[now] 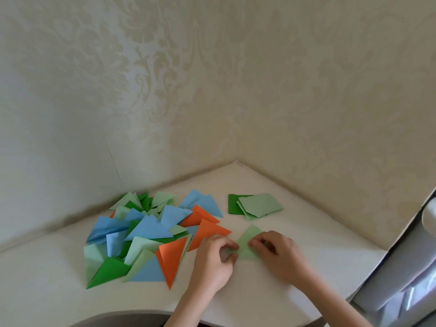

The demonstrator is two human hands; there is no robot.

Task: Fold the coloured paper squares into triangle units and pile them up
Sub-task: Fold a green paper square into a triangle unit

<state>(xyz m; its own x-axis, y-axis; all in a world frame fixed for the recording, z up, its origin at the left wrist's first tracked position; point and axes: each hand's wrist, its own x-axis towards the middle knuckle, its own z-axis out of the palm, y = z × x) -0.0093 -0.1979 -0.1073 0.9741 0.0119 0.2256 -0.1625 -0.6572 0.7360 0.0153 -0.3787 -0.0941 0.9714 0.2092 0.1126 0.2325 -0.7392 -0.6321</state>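
Bench (295, 251): white top fitted into a wall corner; front edge curves inward toward the person at lower centre.
Rear edges: two patterned walls (306, 102) meet behind the work at upper centre; bench meets both along a shadowed seam.
Right edge: bench ends at a pale slanted panel (401, 267) with glossy reflections; cannot tell what it is.
Open room: bare bench shows right of and behind the right hand, in the far corner, and along the front edge below the pile.
Work piece: light green paper (250, 241), partly folded, lying on the bench between the two hands, one point aimed at the far corner.
Left hand (212, 258): fingers curled, thumb and fingertips pinching the left edge of the light green paper.
Right hand (276, 249): fingers bent down, tips pressing on the right part of the same paper.
Pile of folded triangles (146, 234): left of the hands, loose and overlapping; blue, orange, light green and dark green units. Nearest orange triangle (171, 260) lies just beside the left hand.
Unfolded stack (257, 205): light green squares fanned over a dark green square (233, 204), behind the hands, apart from the pile.
Containers: papers lie directly on the bench.
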